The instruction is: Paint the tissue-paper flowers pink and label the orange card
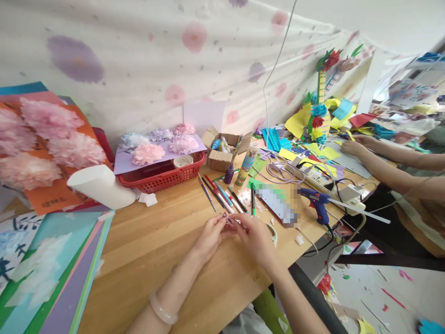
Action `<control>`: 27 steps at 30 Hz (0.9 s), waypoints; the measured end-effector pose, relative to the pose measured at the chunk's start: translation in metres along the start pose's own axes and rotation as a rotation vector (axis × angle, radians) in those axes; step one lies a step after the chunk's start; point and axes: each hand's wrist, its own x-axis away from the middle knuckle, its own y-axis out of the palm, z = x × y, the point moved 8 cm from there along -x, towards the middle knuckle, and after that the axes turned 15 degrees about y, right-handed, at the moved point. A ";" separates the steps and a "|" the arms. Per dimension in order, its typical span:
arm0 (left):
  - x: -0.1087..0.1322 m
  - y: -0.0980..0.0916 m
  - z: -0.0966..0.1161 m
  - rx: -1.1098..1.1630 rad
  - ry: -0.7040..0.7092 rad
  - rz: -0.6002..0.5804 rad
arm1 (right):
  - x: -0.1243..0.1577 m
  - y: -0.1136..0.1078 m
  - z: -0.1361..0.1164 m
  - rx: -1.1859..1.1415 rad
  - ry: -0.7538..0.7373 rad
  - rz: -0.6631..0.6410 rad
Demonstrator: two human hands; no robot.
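Both of my hands meet above the wooden table (149, 250), near the middle of the view. My left hand (211, 236) pinches one side of a small purplish piece (227, 220), too small to make out. On its other side, the fingers of my right hand (255, 236) close on the same piece. Just beyond my hands lie several pens and markers (224, 194). A ring-shaped pale item (274, 234), perhaps a tape roll, is partly hidden behind my right hand. A white bracelet circles my left wrist.
A red basket (163, 180) with tissue flowers on a purple sheet stands at the back. Coloured paper (66, 287) is stacked at left. A blue glue gun (318, 204) and cables lie right, near another person's hands (354, 146).
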 end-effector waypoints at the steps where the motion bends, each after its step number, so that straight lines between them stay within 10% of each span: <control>1: 0.002 0.002 -0.002 0.050 -0.021 0.007 | 0.007 0.005 -0.002 -0.016 0.012 0.016; 15: 0.001 -0.022 -0.009 0.009 -0.085 0.127 | 0.070 -0.041 0.097 0.249 0.345 -0.031; 27: 0.002 0.028 0.009 -0.489 0.067 -0.189 | 0.067 -0.020 0.083 0.154 0.308 -0.146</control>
